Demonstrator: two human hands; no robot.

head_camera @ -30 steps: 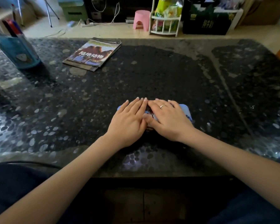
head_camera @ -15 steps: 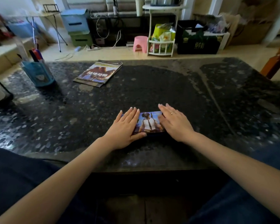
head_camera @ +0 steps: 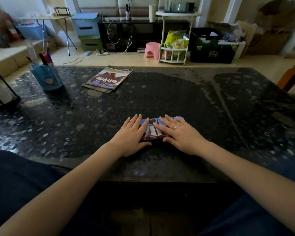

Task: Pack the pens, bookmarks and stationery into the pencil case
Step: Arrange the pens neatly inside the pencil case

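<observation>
A flat blue pencil case (head_camera: 151,132) with a printed figure on its lid lies closed on the dark pebble-patterned table (head_camera: 160,96), near the front edge. My left hand (head_camera: 130,135) lies flat on its left end, fingers straight. My right hand (head_camera: 174,132), with a ring, lies flat on its right end, fingers spread over the lid. Both hands cover most of the case; only its middle and far edge show. A blue pen holder (head_camera: 47,76) with several pens stands at the table's far left.
A stack of thin books (head_camera: 108,79) lies at the back of the table, left of centre. A black wire stand (head_camera: 0,92) is at the left edge. Beyond the table are a pink stool (head_camera: 152,50), a white rack (head_camera: 174,48) and boxes on the floor.
The head has lifted, so more of the room shows. My hands slid apart from the middle of the case, then my right hand moved back over the lid.
</observation>
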